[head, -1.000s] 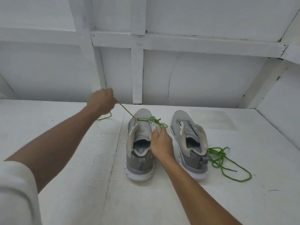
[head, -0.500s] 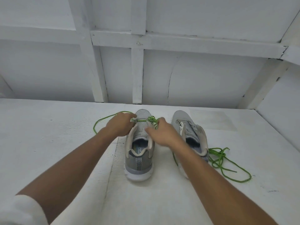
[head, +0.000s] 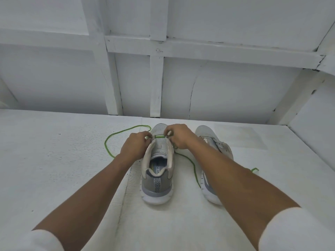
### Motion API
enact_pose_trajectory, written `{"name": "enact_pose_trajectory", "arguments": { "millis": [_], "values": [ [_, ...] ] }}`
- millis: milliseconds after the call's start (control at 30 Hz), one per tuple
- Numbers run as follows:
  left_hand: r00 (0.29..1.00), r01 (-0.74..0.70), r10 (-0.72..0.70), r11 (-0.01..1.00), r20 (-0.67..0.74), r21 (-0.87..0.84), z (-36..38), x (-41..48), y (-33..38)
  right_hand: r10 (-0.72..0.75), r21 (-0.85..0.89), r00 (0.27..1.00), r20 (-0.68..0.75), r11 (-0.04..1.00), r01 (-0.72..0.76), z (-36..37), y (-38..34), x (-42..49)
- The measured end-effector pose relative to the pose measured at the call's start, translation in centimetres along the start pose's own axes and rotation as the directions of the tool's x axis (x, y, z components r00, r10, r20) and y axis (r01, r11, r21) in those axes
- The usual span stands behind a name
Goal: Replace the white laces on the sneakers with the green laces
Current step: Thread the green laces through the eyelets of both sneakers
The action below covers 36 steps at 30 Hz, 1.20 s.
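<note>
Two grey sneakers stand side by side on the white table, heels toward me. On the left sneaker [head: 157, 171] a green lace [head: 159, 136] crosses the lowest eyelets near the toe. My left hand [head: 135, 145] pinches the lace at the shoe's left side, and a long loop of it trails out to the left. My right hand [head: 178, 135] pinches the lace at the right side, its tail running down between the shoes. The right sneaker [head: 211, 140] is partly hidden by my right forearm. A bit of a second green lace [head: 254, 169] shows beside that arm.
The white table [head: 54, 169] ends at a white panelled wall [head: 199, 87] just behind the shoes' toes. A slanted white wall [head: 315, 127] closes the right side.
Both hands have moved forward to the toe end of the left sneaker. The lace bunch has been drawn flat across the lowest eyelets, and my right forearm now covers the right sneaker and loose lace.
</note>
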<state>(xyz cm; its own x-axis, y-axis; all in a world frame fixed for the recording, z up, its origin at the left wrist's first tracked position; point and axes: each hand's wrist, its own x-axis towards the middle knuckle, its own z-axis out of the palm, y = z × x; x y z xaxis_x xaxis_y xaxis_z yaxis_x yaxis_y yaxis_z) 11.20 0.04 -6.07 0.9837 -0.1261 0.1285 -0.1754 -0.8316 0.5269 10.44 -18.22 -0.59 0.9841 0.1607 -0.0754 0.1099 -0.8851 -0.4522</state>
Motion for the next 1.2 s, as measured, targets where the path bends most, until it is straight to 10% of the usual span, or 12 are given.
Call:
{"name": "enact_pose_trajectory", "arguments": {
  "millis": [233,433,500,567,633,767,900,1200],
  "values": [
    [1.000,0.001,-0.001,1.000,-0.016,-0.021,0.1,-0.3,0.0,0.096,-0.177,0.968,-0.234,0.974,-0.139,-4.3,0.2,0.0],
    [0.999,-0.012,0.012,1.000,-0.033,-0.013,0.3,-0.2,0.0,0.116,0.176,0.724,-0.680,0.984,0.007,-7.5,0.5,-1.4],
    [0.999,-0.013,0.013,1.000,-0.031,-0.010,0.3,-0.2,-0.1,0.004,-0.001,0.845,-0.535,1.000,-0.005,-6.6,0.5,-2.0],
    [1.000,-0.010,0.009,1.000,-0.028,-0.017,0.3,-0.1,-0.1,0.042,-0.289,0.997,-0.059,0.956,-0.058,-5.6,0.1,-2.9],
    [1.000,-0.014,0.014,1.000,-0.019,-0.003,0.2,-0.1,-0.1,0.106,-0.352,0.983,0.153,0.935,-0.046,-5.4,-0.4,-3.5],
    [1.000,-0.010,0.010,1.000,-0.007,0.000,-0.2,0.1,0.0,0.083,0.010,0.988,-0.132,0.997,-0.083,-5.4,-1.8,-3.7],
    [1.000,-0.002,0.002,1.000,0.003,0.019,-0.6,0.4,0.1,0.202,0.255,0.975,0.088,0.942,-0.218,-2.5,-3.0,-4.3],
    [0.994,-0.013,0.027,0.993,-0.108,0.121,-2.4,1.2,-1.1,0.351,0.295,0.936,-0.016,0.896,-0.331,1.3,-2.1,-4.8]
  ]
}}
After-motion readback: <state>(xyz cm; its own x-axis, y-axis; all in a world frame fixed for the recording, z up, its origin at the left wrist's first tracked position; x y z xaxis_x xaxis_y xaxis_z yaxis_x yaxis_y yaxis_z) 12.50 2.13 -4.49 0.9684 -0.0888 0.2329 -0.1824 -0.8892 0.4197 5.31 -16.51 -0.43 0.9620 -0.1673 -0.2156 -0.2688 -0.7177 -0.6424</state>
